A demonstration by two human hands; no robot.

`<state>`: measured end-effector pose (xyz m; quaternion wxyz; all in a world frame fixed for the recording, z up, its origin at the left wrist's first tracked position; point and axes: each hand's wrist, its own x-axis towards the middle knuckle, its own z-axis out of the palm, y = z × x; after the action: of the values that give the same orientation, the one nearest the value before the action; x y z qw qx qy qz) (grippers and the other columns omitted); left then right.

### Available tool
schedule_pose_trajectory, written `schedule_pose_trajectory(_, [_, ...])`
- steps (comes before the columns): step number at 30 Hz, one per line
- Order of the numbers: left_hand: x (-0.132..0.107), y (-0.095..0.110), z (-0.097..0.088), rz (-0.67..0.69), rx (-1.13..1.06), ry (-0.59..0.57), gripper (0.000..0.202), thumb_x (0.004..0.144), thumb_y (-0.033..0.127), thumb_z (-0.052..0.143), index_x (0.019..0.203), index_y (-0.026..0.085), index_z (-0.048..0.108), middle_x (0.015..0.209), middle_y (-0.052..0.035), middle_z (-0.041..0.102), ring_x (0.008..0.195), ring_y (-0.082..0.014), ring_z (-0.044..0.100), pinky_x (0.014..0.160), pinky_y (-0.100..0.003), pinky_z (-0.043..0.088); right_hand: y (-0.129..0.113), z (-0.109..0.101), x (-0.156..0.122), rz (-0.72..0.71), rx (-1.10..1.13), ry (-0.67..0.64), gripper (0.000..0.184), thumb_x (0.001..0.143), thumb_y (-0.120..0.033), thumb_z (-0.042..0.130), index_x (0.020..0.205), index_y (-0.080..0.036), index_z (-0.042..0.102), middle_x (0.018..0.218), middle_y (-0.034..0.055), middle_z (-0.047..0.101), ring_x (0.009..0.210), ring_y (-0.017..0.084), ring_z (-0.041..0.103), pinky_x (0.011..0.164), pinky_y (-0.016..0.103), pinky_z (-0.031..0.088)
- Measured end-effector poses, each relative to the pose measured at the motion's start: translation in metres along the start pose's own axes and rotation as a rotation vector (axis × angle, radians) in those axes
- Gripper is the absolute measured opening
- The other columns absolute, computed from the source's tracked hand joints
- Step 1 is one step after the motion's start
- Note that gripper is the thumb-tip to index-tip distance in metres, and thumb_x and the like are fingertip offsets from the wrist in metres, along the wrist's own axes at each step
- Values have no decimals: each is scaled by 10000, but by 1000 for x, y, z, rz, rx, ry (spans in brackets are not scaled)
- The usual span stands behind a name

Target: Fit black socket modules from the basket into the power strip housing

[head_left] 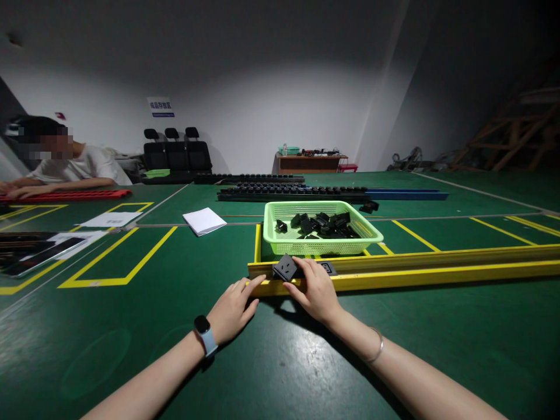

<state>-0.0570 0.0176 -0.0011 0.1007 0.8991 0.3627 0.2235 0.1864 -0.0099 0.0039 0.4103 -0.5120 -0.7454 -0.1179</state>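
Black socket module (284,268) is pinched in the right hand (318,290), green perforated basket (324,245) at one o'clock, unclenched left hand (231,309) at eight touching the yellow rail (406,280).

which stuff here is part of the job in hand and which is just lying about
In use, by the look of it:
- black socket block, in the right hand
- yellow rail, touched by the left hand
- green basket of black parts

Probably just lying about:
- white paper pad
- blue rail
- black seats
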Motion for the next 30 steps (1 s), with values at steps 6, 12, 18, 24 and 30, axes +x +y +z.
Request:
schedule_pose_trajectory(6, [-1,-1,1,-3,2,-9,541,919,221,445,1429,297,281,1151,-75,558,1052,-237,546,924,-433,458,0,0,0,-1,-1,-4,528,853,-457,578,1262,-148,449,1104,137,592,998,270,553,873,450,482])
schedule_pose_trajectory(12, [0,-1,0,-4,-6,-16,541,919,210,444,1428,293,281,1113,-72,559,1028,-231,546,909,-430,462,0,1,0,4,13,6,536,844,-467,586,1262,-158,453,1092,134,595,997,273,560,868,454,485])
schedule_pose_trajectory(18, [-1,0,0,3,-5,-17,536,923,216,434,1428,296,276,1110,-73,554,1021,-234,547,900,-433,465,-1,0,0,14,42,24,543,836,-469,592,1262,-161,455,1087,136,593,996,269,564,864,448,490])
schedule_pose_trajectory(24, [-1,-1,0,-3,4,-19,538,923,227,438,1430,296,271,1118,-75,553,1025,-238,546,900,-435,466,0,0,-1,3,51,38,535,834,-454,593,1264,-167,453,1108,135,589,1007,271,563,872,454,489])
schedule_pose_trajectory(30, [-1,-1,0,-1,-3,-7,538,919,221,445,1427,296,285,1125,-76,560,1040,-239,548,912,-434,462,0,0,0,3,43,42,543,836,-436,595,1282,-164,448,1123,137,590,1021,266,563,886,448,485])
